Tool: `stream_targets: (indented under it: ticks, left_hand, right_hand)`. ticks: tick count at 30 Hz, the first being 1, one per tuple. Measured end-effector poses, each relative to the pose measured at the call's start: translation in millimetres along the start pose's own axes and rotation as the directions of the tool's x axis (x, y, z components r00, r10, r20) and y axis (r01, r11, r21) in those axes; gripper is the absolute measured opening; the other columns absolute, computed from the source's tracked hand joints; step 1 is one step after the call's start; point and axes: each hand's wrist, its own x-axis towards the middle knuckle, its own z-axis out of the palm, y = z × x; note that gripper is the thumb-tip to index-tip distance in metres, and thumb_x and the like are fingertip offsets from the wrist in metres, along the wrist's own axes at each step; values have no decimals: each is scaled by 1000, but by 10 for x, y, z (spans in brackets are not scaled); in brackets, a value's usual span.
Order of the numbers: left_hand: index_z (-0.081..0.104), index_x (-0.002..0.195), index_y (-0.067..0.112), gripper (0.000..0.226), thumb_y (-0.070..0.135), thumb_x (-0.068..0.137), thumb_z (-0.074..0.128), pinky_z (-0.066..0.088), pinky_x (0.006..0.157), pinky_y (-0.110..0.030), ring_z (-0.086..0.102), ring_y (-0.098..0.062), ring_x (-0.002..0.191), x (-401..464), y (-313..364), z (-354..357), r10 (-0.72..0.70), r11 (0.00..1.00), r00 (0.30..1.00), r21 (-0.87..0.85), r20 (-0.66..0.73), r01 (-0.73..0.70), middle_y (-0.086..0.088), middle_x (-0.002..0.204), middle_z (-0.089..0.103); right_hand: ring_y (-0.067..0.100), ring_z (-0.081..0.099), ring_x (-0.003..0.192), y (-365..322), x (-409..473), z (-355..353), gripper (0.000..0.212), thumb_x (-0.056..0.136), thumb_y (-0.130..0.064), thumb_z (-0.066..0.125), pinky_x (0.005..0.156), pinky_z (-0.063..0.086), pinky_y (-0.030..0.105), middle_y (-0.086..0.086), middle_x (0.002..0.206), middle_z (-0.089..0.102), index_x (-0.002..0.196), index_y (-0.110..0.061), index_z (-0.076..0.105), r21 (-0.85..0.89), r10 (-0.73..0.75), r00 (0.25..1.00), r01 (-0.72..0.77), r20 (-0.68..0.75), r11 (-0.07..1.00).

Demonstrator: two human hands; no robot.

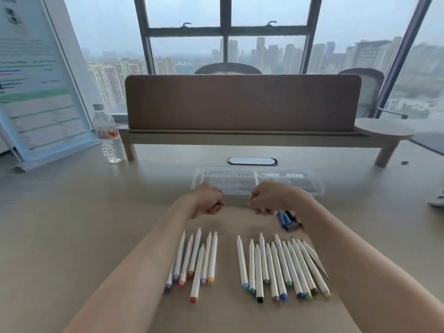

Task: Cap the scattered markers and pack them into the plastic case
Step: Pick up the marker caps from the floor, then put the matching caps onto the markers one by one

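Observation:
Two groups of white markers lie on the desk between my forearms: a left group (197, 260) of several with purple, pink, orange and red ends, and a right group (278, 267) of several with blue, green, black and brown ends. A few loose blue and dark caps (288, 219) lie by my right wrist. The clear plastic case (310, 186) lies open behind my hands. My left hand (209, 200) and my right hand (266, 199) hover as curled fists just in front of the case; nothing shows inside either.
A water bottle (108, 135) stands at the back left beside a leaning printed board (40, 87). A brown divider on a wooden shelf (242, 104) crosses the back of the desk, with a cable grommet (252, 161) below it. A dark object (437, 200) sits at the right edge.

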Motion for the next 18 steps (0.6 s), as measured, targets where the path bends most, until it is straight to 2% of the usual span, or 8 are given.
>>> stream_targets:
  ticks: [2, 4, 7, 10, 13, 15, 18]
  left_hand:
    - [47, 74, 17, 29, -8, 90, 48, 34, 50, -23, 43, -18, 55, 128, 45, 139, 42, 979, 995, 197, 90, -59, -3, 60, 47]
    - [49, 70, 18, 27, -2, 87, 49, 35, 54, -22, 47, -18, 59, 206, 67, 241, 92, 909, 988, 395, 127, -136, 2, 58, 50]
    - [62, 76, 19, 20, 6, 88, 52, 43, 70, -22, 56, -16, 73, 301, 73, 321, 192, 755, 975, 617, 116, -222, 2, 76, 62]
    - [73, 94, 19, 14, 12, 89, 61, 48, 85, -21, 65, -14, 92, 345, 64, 351, 267, 685, 959, 682, 95, -258, 3, 94, 72]
    - [73, 102, 18, 14, 18, 89, 69, 49, 81, -21, 67, -14, 92, 337, 28, 354, 326, 642, 940, 707, 98, -296, 0, 100, 75]
    - [71, 109, 17, 19, 17, 90, 69, 52, 77, -22, 68, -14, 90, 313, -10, 345, 341, 662, 936, 684, 90, -306, 0, 106, 73]
    - [71, 111, 15, 21, 16, 90, 68, 54, 84, -26, 69, -17, 95, 273, -58, 305, 393, 655, 918, 684, 54, -321, -1, 112, 72]
  right_hand:
    - [13, 56, 54, 65, 47, -21, 16, 87, -19, 61, 56, 47, 24, 0, 71, 70, 92, -7, 70, -26, -19, 1000, 19, 9, 999]
    - [12, 60, 58, 114, 100, -8, 19, 84, -17, 67, 62, 54, 27, 2, 75, 72, 99, -6, 71, -45, -41, 999, 41, 7, 998]
    - [12, 62, 59, 192, 157, 28, 20, 81, -15, 73, 64, 54, 26, 0, 72, 70, 100, -9, 71, -68, -68, 996, 65, -51, 996]
    - [10, 63, 70, 264, 160, 72, 30, 79, -21, 79, 67, 52, 25, -8, 78, 65, 107, -18, 67, -57, -100, 982, 92, -160, 994]
    - [12, 63, 81, 339, 144, 128, 54, 78, -22, 79, 78, 54, 29, -7, 88, 66, 127, -16, 59, -63, -125, 964, 113, -237, 992]
    - [15, 64, 91, 367, 120, 171, 63, 78, -21, 79, 87, 55, 32, -1, 102, 69, 135, -14, 55, -70, -140, 954, 126, -264, 990]
    - [17, 63, 95, 383, 71, 203, 75, 74, -17, 85, 87, 53, 30, 3, 114, 68, 140, -11, 50, -59, -161, 941, 150, -297, 987]
